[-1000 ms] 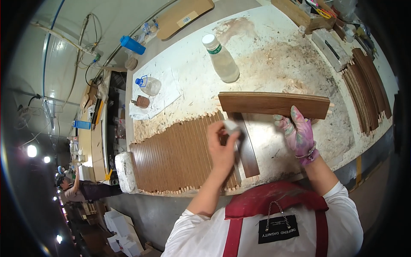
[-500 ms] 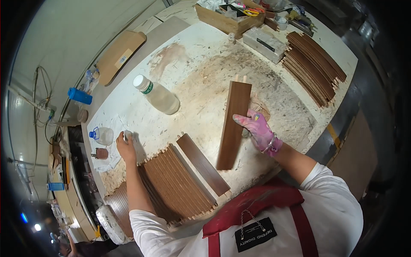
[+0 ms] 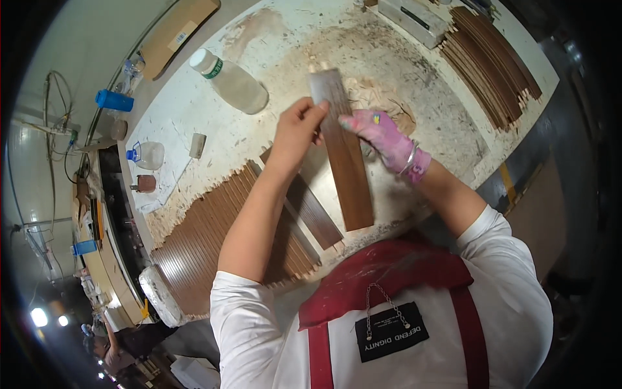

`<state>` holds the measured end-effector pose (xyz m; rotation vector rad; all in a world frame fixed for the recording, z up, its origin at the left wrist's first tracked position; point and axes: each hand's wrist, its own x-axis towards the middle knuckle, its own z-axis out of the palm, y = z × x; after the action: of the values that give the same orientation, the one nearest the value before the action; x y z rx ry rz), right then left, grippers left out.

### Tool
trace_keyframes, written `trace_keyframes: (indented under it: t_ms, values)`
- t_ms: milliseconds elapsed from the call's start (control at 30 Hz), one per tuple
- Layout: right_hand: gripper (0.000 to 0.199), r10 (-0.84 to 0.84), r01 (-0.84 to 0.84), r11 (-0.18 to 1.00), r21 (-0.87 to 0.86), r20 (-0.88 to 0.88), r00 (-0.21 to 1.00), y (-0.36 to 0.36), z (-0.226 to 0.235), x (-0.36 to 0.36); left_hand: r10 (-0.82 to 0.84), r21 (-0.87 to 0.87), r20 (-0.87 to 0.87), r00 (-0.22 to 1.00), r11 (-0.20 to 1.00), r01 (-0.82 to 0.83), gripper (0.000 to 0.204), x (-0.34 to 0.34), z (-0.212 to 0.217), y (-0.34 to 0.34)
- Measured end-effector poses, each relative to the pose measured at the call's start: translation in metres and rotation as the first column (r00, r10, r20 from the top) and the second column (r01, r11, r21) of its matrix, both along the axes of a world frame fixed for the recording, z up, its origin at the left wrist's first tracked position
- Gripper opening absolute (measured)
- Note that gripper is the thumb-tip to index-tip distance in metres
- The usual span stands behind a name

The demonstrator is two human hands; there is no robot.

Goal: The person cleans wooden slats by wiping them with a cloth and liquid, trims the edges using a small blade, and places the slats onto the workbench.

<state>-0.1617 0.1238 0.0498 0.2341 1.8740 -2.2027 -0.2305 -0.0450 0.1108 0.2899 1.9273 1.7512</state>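
A brown wooden board (image 3: 350,175) with pale pegs at its far end is held up at a tilt over the table. My bare left hand (image 3: 299,133) is closed at its left edge, thumb on the upper face. At the right edge is my right hand (image 3: 383,137) in a stained pink glove, thumb against the board and the other fingers partly hidden. Another board (image 3: 311,211) lies singly on the table under my left forearm. Left of it stretches a row of similar boards (image 3: 207,223) packed side by side, their pegged ends showing.
A capped clear bottle (image 3: 236,87) lies beyond my left hand. A small grey block (image 3: 197,146), a blue-topped clear container (image 3: 150,155) and a reddish-brown jar (image 3: 146,184) stand at the left. More stacked boards (image 3: 489,71) and a wrapped block (image 3: 411,19) are at the far right.
My left hand has left the small grey block and come right to the board. My right hand has kept the board, which now leans the other way. The view has shifted.
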Motion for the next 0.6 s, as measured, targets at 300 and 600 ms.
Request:
trace_keyframes:
  t_ms: [300, 600]
  values:
    - [0.061, 0.042, 0.121, 0.737, -0.665, 0.223, 0.974, 0.07, 0.004, 0.087, 0.334, 0.149, 0.177, 0.926, 0.921, -0.361, 0.022, -0.007, -0.02, -0.008]
    - [0.039, -0.283, 0.341, 0.802, -0.49, 0.192, 0.94, 0.057, 0.014, 0.146, 0.26, 0.248, 0.258, 0.93, 0.913, -0.324, 0.018, 0.027, -0.026, 0.061]
